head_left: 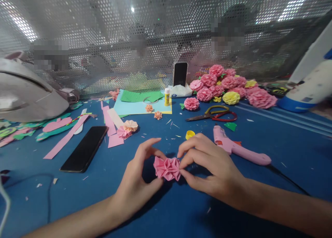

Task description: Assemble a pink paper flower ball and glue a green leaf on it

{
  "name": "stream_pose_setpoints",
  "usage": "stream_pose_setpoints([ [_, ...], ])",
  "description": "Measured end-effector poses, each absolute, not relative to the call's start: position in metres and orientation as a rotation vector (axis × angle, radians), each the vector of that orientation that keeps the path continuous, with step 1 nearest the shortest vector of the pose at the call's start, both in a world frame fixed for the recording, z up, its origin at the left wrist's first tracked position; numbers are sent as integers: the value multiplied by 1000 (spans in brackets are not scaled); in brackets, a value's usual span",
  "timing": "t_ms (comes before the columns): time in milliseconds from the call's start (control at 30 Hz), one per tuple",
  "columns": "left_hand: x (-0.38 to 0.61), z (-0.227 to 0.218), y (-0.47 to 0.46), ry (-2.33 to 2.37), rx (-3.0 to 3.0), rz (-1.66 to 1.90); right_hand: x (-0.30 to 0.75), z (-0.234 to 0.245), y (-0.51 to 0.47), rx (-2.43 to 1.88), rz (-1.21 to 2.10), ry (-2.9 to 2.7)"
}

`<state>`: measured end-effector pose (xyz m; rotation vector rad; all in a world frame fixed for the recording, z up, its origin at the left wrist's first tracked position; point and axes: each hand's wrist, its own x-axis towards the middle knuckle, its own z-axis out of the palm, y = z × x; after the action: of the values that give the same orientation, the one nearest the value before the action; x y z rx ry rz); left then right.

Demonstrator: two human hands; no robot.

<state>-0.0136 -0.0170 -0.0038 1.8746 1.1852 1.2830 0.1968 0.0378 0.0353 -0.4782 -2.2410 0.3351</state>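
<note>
A pink folded paper flower [167, 168] hangs just above the blue table [285, 141], pinched from both sides. My left hand [140, 177] grips its left end between thumb and fingers. My right hand [207, 165] pinches its right end with curled fingers. A pink glue gun [237, 146] lies just right of my right hand, its cord trailing to the right. A yellow cap [190, 134] sits behind my hands.
A black phone [85, 148] lies at left beside pink paper strips [66, 137] and small folded flowers [127, 129]. Scissors [212, 115], a glue stick [167, 96], coloured sheets [140, 101], an upright phone [180, 74] and a heap of paper flowers [228, 85] stand behind. A perforated metal screen [103, 30] backs the table.
</note>
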Motion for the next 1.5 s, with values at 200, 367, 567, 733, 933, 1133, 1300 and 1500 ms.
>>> stream_pose_setpoints([
  [200,-14,-4,-16,1190,1896,1241,199,39,39,-501,339,-2267],
  [367,-15,-3,-16,1228,1930,1256,198,37,40,-453,220,-2260],
  [567,-15,-5,-15,1278,1960,1267,197,36,41,-470,165,-2270],
  [733,-15,-5,-16,1305,1981,1279,198,35,42,-551,214,-2263],
  [933,-16,-7,-17,1296,1980,1299,197,30,45,-557,336,-2257],
  [1133,-14,-1,-14,1209,1768,1241,196,34,47,-787,772,-2161],
  [1300,-14,0,-5,998,1378,1173,196,40,51,-888,902,-2155],
  [1500,-28,4,8,1196,1539,1031,206,53,59,-792,616,-2165],
])
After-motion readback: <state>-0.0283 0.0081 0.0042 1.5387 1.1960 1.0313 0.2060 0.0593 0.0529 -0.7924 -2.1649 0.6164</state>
